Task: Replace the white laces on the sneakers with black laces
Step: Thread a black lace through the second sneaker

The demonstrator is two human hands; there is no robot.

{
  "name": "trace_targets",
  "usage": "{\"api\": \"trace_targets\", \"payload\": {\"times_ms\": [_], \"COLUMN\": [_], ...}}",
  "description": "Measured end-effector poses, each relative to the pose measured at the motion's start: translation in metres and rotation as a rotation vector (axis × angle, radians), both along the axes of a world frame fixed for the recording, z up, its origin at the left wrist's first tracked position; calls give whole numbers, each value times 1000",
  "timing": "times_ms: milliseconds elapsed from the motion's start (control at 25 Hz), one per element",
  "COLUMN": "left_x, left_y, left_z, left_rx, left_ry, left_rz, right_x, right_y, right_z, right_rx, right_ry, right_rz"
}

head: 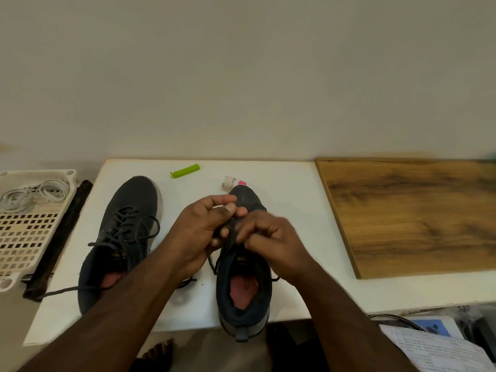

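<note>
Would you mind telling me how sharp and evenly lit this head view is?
Head view: soft, even light with faint shadows; the right hand is motion-blurred over the right sneaker; the left sneaker is sharper; wide-angle distortion bends the white table edges.

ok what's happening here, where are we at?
A person is lacing the right sneaker with a black lace: both the left hand and the right hand pinch it over the eyelets. The left sneaker already carries a black lace, its ends loose on the white table. The white laces lie in the tray off to the left.
</note>
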State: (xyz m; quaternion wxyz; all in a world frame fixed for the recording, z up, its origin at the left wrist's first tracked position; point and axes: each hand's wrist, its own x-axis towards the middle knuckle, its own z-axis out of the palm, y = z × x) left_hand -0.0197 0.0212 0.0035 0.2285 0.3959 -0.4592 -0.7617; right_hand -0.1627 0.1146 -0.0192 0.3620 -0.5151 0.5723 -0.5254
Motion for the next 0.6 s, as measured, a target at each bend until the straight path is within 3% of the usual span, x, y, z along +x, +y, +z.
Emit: {"api": "trace_targets", "payload": {"times_ms": [120,200,280,360,480,600], "left_x": [-1,-6,-10,-14,-10,-2], "left_y": [9,23,37,42,28,15], "left_z": [4,7,4,2,-3,-11], "left_rx": [-170,-250,-379,-470,-569,-577], "left_ry": [-28,-49,-142,-207,-365,-612], "left_rz": [-112,-289,-477,-504,-178,-157], "right_x": [-8,-13,-17,-22,-27,-24], "right_y": [-6,-8,-9,-7,-2,-3], "right_z": [9,10,11,4,-8,-6], "right_rx": [201,298,237,172,163,148], "right_ry": [-458,-634,-692,-462,156,295], "right_rz": [-339,-390,-472,-612,-635,-496]}}
